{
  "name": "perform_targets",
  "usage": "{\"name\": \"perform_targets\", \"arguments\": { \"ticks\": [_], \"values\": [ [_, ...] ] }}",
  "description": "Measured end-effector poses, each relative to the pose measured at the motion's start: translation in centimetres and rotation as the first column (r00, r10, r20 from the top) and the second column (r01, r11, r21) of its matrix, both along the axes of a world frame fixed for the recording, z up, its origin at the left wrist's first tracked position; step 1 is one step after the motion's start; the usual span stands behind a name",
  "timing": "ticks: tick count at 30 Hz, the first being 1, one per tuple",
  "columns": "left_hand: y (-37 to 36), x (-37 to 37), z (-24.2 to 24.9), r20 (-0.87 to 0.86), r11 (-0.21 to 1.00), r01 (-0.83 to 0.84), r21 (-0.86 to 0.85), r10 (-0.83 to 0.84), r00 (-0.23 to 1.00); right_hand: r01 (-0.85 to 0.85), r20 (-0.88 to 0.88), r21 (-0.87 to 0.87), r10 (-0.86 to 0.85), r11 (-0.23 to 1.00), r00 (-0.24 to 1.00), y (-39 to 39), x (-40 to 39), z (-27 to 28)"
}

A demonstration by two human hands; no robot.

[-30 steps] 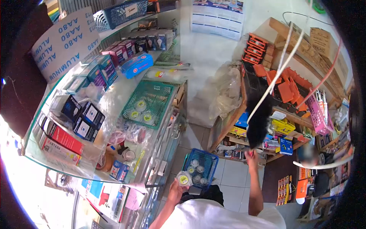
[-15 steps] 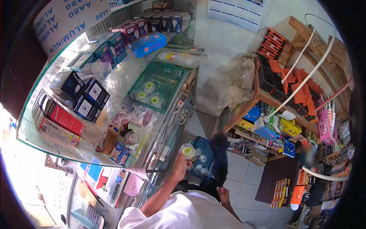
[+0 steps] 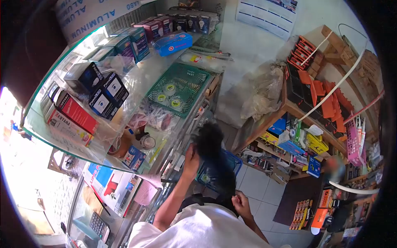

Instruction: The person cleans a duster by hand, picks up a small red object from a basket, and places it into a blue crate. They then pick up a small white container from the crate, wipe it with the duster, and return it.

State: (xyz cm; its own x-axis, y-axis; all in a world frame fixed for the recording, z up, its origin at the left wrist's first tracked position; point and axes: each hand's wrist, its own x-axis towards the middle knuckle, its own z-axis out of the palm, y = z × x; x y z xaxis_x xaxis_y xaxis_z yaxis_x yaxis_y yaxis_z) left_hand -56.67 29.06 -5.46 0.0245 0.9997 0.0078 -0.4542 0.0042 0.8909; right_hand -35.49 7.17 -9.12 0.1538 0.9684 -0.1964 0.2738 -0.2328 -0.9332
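My left hand [image 3: 191,162] is raised beside a black feather duster [image 3: 215,153]. The duster's top hides its fingers, and I cannot see whether a jar is still in them. My right hand [image 3: 241,203] is closed at the duster's lower end, by my waist. Beyond the duster lies a blue basket [image 3: 237,164], mostly covered by the feathers, with a clear container [image 3: 205,178] showing inside. On the glass counter a green basket [image 3: 192,76] holds several clear containers with yellow-green labels [image 3: 175,102].
Boxed bulbs [image 3: 108,95] and a blue packet [image 3: 173,44] stand on the glass counter [image 3: 161,159] at left. A wooden shelf [image 3: 264,126] with tool boxes is at right. White floor tiles [image 3: 252,182] show between them. A calculator [image 3: 99,226] lies lower left.
The duster has swung left and up over the blue basket, up to my left hand. The labelled container that was in my left hand is no longer visible. The view has shifted slightly.
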Motion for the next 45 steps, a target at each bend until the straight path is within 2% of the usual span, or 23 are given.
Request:
{"name": "perform_targets", "arguments": {
  "ticks": [2, 6, 9, 12, 14, 17, 20, 22, 23, 25, 27, 29, 31, 32, 33, 34, 35, 36, 38, 40, 42, 44, 45],
  "values": [
    [-0.3, -0.7, 1.2, -0.138, 0.962, 0.053, -0.267, -0.092, 0.986, -0.080, 0.030, -0.013, 0.080, 0.997, 0.996, 0.2, -0.1, 0.7],
    [-0.4, -0.7, 0.7, 0.094, 0.999, -0.005, -0.042, 0.009, 0.996, -0.127, 0.006, 0.006, 0.127, 0.992, 0.992, 1.0, 0.2, 0.7],
    [-0.2, -1.9, 0.5, -0.151, 0.996, 0.063, -0.071, -0.073, 0.986, -0.075, -0.130, 0.015, 0.076, 0.997, 0.989, 1.8, 0.1, 1.8],
    [-0.5, -1.2, 1.9, 0.141, 0.990, -0.102, -0.095, 0.114, 0.983, -0.166, -0.001, 0.028, 0.166, 0.986, 0.986, 2.4, -0.1, 3.5],
    [-0.2, -2.3, 2.8, -0.022, 0.968, 0.012, -0.250, -0.018, 1.000, 0.002, -0.197, 0.032, 0.004, 0.999, 0.980, 2.4, 0.8, 1.8],
    [-0.1, -2.3, 3.4, 0.332, 0.962, 0.165, -0.220, -0.085, 0.939, -0.087, -0.088, 0.056, 0.092, 0.995, 0.992, 3.1, 0.8, 5.0],
    [0.6, -2.0, 3.3, 0.576, 0.955, 0.194, -0.224, -0.031, 0.817, -0.128, -0.021, 0.110, 0.131, 0.986, 0.991, 4.0, 1.9, 5.0],
    [1.1, -2.7, 2.6, 0.818, 0.733, 0.579, 0.356, -0.544, 0.186, -0.124, -0.020, 0.126, 0.127, 0.984, 0.992, 4.0, 1.9, 5.7],
    [1.0, -2.2, 2.3, 0.818, 0.730, 0.582, 0.357, -0.546, 0.184, -0.189, 0.028, 0.128, 0.187, 0.974, 0.982, 4.3, 2.0, 6.3],
    [-0.5, -0.7, 8.1, 0.688, 0.861, 0.392, -0.326, -0.069, 0.723, -0.250, 0.074, 0.124, 0.242, 0.960, 0.967, 4.7, 1.8, 6.9],
    [-0.3, -1.4, 6.0, 0.801, 0.836, 0.537, -0.111, -0.245, 0.547, -0.043, -0.109, 0.113, 0.055, 0.993, 0.992, 4.9, 1.9, 7.1],
    [-0.3, -1.4, 4.9, 0.846, 0.767, 0.630, 0.124, -0.413, 0.336, -0.135, -0.122, 0.096, 0.146, 0.986, 0.982, 5.1, 2.2, 7.9],
    [-1.0, -0.2, 10.8, 0.464, 0.681, 0.281, -0.676, 0.096, 0.881, -0.220, -0.138, 0.084, 0.230, 0.972, 0.963, 5.0, 2.4, 8.2],
    [-0.7, -0.7, 8.5, 0.463, 0.680, 0.283, -0.676, 0.093, 0.881, -0.194, -0.164, 0.071, 0.203, 0.978, 0.965, 4.8, 2.4, 8.2],
    [-0.3, -1.7, 4.2, 0.757, 0.776, 0.554, -0.301, -0.158, 0.634, -0.169, -0.189, 0.058, 0.177, 0.984, 0.966, 4.7, 2.4, 8.2],
    [0.1, -2.2, 1.8, 0.857, 0.736, 0.659, 0.157, -0.433, 0.280, -0.169, -0.188, 0.059, 0.178, 0.984, 0.966, 4.7, 2.5, 8.5],
    [0.4, -2.0, 2.0, 0.769, 0.641, 0.681, 0.355, -0.614, 0.177, -0.185, -0.300, 0.038, 0.188, 0.982, 0.935, 4.6, 2.4, 8.9],
    [0.0, -1.6, 3.9, 0.769, 0.642, 0.681, 0.352, -0.613, 0.181, -0.203, -0.410, 0.019, 0.193, 0.979, 0.891, 4.6, 2.2, 9.1],
    [-1.7, -0.9, 9.2, 0.616, 0.832, 0.431, -0.349, -0.143, 0.774, -0.236, -0.363, 0.033, 0.232, 0.971, 0.903, 4.9, 2.1, 8.9],
    [-1.1, -2.4, 4.7, 0.661, 0.840, 0.480, -0.254, -0.211, 0.720, -0.261, -0.314, 0.040, 0.260, 0.965, 0.913, 5.0, 2.2, 8.3],
    [-0.1, -3.1, 1.0, 0.845, 0.697, 0.630, 0.343, -0.522, 0.118, -0.253, -0.410, -0.007, 0.228, 0.967, 0.883, 5.4, 3.0, 6.7],
    [-0.6, -2.5, 4.2, 0.764, 0.656, 0.653, 0.379, -0.620, 0.179, -0.235, -0.336, -0.037, 0.209, 0.971, 0.918, 5.9, 3.8, 4.2],
    [-1.4, -2.2, 6.1, 0.645, 0.832, 0.549, 0.079, -0.463, 0.608, -0.217, -0.258, -0.061, 0.195, 0.974, 0.946, 5.9, 3.9, 3.6]
  ]
}}
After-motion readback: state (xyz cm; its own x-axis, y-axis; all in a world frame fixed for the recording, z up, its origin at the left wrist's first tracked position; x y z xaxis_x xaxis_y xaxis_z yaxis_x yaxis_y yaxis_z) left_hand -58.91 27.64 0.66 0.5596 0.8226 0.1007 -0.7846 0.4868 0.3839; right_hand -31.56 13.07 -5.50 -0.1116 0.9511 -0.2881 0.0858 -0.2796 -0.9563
